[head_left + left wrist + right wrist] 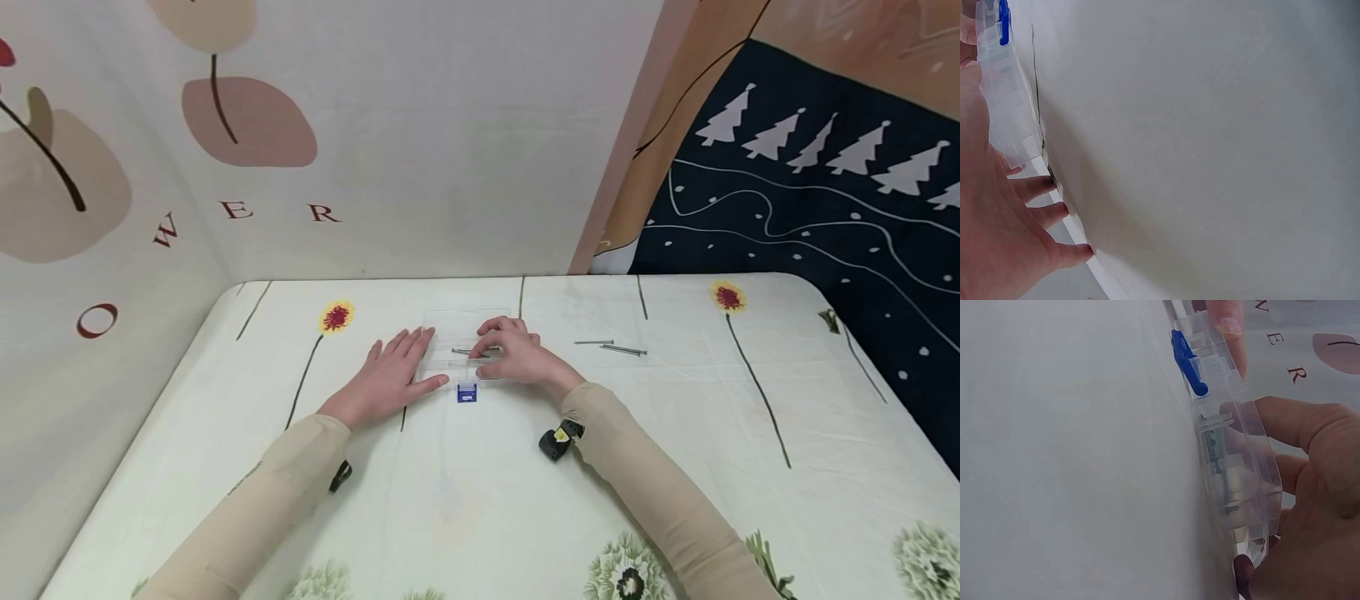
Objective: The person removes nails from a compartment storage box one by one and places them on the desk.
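Note:
A clear plastic box [442,364] with a blue latch [467,392] at its front lies on the table, its see-through lid [457,321] apparently folded back behind it. Several thin metal nails [1213,450] show through the front wall. My right hand [513,352] reaches into the box with bent fingers, its fingertips close to the nails; whether they pinch one is hidden. Flat on the cloth to the left lies my left hand [390,375], fingers spread and thumb pointing at the box's front left corner. Loose nails [622,350] lie right of the box.
A white cloth with printed flowers covers the table [465,517]. Behind it hangs a pale printed curtain [450,167], and at the right a dark cloth [810,192] with tree shapes. A black wrist device [558,440] sits at the right cuff.

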Demonstrator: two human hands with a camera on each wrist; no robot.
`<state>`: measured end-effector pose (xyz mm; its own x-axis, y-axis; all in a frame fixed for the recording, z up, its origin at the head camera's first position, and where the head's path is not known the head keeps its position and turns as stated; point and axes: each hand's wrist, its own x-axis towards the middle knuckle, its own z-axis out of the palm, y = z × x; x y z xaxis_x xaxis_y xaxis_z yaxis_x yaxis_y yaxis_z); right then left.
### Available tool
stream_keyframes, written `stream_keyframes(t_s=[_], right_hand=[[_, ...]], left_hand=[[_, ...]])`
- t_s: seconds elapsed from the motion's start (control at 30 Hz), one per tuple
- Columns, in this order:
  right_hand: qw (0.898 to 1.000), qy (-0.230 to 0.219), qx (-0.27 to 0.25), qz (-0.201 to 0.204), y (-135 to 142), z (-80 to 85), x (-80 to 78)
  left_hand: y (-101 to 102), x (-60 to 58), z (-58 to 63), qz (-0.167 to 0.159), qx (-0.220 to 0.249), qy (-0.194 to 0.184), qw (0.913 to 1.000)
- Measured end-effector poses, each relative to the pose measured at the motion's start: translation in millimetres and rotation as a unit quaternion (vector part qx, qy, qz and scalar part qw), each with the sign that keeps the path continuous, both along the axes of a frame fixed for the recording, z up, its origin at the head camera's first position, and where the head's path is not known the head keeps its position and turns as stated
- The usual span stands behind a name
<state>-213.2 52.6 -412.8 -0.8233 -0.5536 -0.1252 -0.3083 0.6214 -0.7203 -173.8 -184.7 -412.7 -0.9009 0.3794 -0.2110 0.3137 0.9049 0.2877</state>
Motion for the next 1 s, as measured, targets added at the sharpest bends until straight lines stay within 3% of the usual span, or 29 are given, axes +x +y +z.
stream_keyframes(t_s=[0.57, 1.0], right_hand=[[1.0, -0.006, 0.01, 0.008, 0.8, 0.0, -0.4], [0.998, -0.009, -0.061, -0.022, 2.9, -6.0, -0.2]], left_hand=[[0.4, -0.1, 0.4, 0.001, 0.002, -0.004, 1.0], [0.6, 0.9, 0.2, 0.0, 0.01, -0.003, 0.9999]])
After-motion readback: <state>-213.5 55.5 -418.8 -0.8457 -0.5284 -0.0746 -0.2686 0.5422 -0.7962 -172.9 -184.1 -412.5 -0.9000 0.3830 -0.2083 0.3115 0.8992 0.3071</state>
